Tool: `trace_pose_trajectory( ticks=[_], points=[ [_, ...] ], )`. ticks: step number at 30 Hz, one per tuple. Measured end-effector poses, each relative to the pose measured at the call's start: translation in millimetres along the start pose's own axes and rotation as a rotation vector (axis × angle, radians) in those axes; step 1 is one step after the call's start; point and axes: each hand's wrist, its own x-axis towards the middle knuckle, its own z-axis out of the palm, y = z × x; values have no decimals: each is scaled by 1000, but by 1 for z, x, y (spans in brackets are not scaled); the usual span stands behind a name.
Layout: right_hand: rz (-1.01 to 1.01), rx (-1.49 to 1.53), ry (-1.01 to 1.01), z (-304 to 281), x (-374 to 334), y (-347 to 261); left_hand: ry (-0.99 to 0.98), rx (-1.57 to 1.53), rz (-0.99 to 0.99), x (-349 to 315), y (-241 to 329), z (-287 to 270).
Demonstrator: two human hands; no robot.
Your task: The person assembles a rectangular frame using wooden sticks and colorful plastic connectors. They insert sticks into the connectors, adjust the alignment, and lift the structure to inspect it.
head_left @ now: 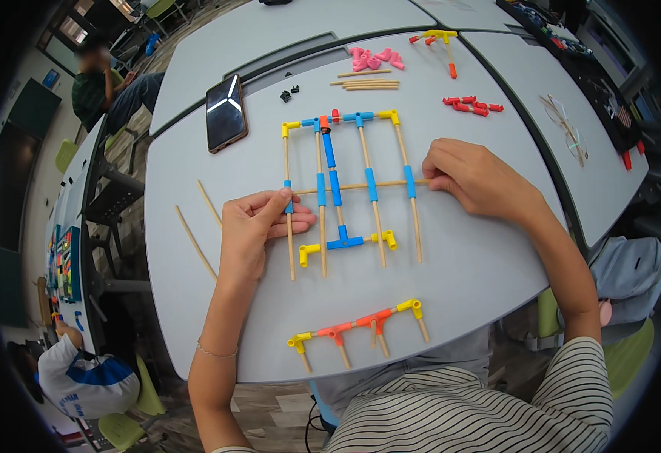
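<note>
A frame of wooden sticks and plastic connectors (370, 179) lies in the middle of the table. Blue and yellow pieces join its upper edge, and a horizontal wooden stick (353, 186) crosses it at the blue middle connectors. My left hand (258, 226) pinches the leftmost blue connector (288, 198) between thumb and fingers, some of which pass under the frame. At the other side my right hand (474, 177) is closed on the crossing stick's right end. Inside the frame, a dark blue piece (345, 238) joins yellow elbows at the bottom.
Nearest me is a smaller orange-and-yellow stick assembly (357, 323). Loose sticks (197, 241) lie left. Beyond the frame are a phone (226, 113), more sticks (368, 84), pink connectors (375, 58), red connectors (472, 106) and a yellow-and-red assembly (445, 47). Glasses (572, 137) lie far right.
</note>
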Motion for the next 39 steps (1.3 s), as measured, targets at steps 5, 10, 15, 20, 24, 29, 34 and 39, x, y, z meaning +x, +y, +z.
trace_pose_trajectory(
  ticks=[5,10,15,20,24,29,34,39],
  points=[
    [54,60,-25,1,1,0,-50,-89,-65,-1,3,-3],
    [52,120,-14,0,1,-1,-81,-157,-119,-1,4,-7],
    [58,148,-41,0,1,2,-93,-231,-162,0,3,-7],
    [33,141,-64,1,1,-3,-96,-284,-168,1,-2,-5],
    [-8,106,-54,0,1,-2,-135,-364,-170,1,-5,-4],
    [-25,116,-53,2,0,0,-150,-448,-171,0,-5,-4],
    [-3,129,-41,1,1,-1,-157,-465,-173,-1,-4,-5],
    [-16,111,-31,1,1,-3,-167,-476,-167,-1,-5,-6]
  ],
)
